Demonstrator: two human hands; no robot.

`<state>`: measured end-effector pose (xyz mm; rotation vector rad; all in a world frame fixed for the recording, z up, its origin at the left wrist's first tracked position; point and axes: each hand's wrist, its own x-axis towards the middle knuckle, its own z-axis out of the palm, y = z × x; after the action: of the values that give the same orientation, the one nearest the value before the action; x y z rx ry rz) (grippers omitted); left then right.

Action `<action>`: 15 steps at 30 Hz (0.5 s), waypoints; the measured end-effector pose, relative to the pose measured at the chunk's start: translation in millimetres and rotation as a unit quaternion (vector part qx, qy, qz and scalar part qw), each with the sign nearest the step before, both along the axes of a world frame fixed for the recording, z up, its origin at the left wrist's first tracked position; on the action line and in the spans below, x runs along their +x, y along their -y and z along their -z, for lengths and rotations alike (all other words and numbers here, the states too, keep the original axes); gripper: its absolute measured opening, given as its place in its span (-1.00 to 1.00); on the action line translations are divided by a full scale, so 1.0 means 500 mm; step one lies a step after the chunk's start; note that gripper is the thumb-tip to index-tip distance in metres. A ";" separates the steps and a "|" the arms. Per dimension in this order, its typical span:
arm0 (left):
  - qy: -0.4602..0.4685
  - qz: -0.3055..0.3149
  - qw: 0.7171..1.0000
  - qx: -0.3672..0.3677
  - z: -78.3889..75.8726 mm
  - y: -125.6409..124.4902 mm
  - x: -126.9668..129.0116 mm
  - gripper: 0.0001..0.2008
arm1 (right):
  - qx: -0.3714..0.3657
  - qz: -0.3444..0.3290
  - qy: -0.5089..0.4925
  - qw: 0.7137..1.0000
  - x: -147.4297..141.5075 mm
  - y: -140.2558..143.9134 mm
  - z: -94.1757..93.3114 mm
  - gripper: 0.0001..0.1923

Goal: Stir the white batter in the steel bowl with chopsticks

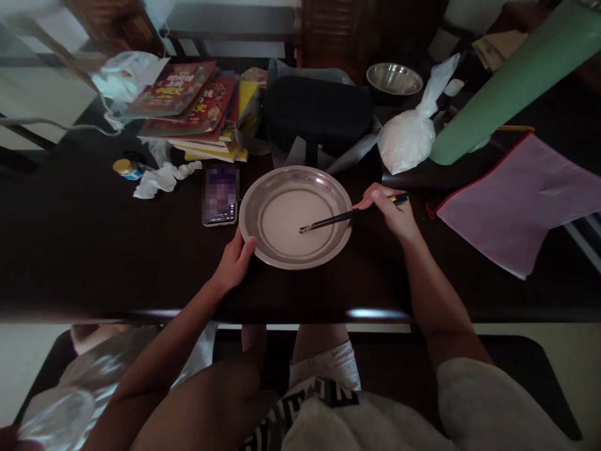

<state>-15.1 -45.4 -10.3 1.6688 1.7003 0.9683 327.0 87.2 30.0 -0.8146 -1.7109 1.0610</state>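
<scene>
A round, shallow stainless-steel plate (pixel 295 217) holding a thin pale liquid is sitting on the dark wooden desk (pixel 94 250), near its front edge and directly in front of the person. The left hand (pixel 236 260) is gripping the plate's near-left rim, thumb lying over the edge. The right hand (pixel 393 213) is closing around a pair of dark chopsticks with yellow ends (pixel 352 214), their tips reaching down into the liquid close to the plate's middle. Just left of the plate a smartphone with a lit screen (pixel 220 195) is lying flat. Behind it are resting crumpled white tissues (pixel 162 177), a stack of colourful books (pixel 200 109), a black bag (pixel 315 116), a knotted white plastic bag (pixel 413 128) and a small steel bowl (pixel 394 79). A pink zip pouch (pixel 516 203) is lying to the right.
</scene>
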 end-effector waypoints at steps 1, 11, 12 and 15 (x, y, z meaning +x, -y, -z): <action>0.001 -0.001 1.000 -0.001 0.000 0.000 0.000 -0.10 | 0.003 -0.014 0.005 1.000 -0.001 0.000 0.000 -0.57; -0.007 0.000 1.000 -0.005 0.004 0.001 -0.003 -0.09 | 0.007 -0.013 0.001 1.000 0.002 -0.001 0.002 -0.63; -0.008 0.000 1.000 -0.005 0.005 0.000 -0.003 -0.09 | 0.012 -0.024 0.008 1.000 0.001 -0.002 0.003 -0.64; -0.009 0.001 1.000 0.000 0.006 0.000 -0.004 -0.11 | 0.036 -0.015 0.032 0.999 0.000 -0.003 0.003 -0.66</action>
<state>-16.9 -45.5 -13.1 1.6837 1.7086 0.9559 326.8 88.4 28.6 -0.7878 -1.8101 0.9972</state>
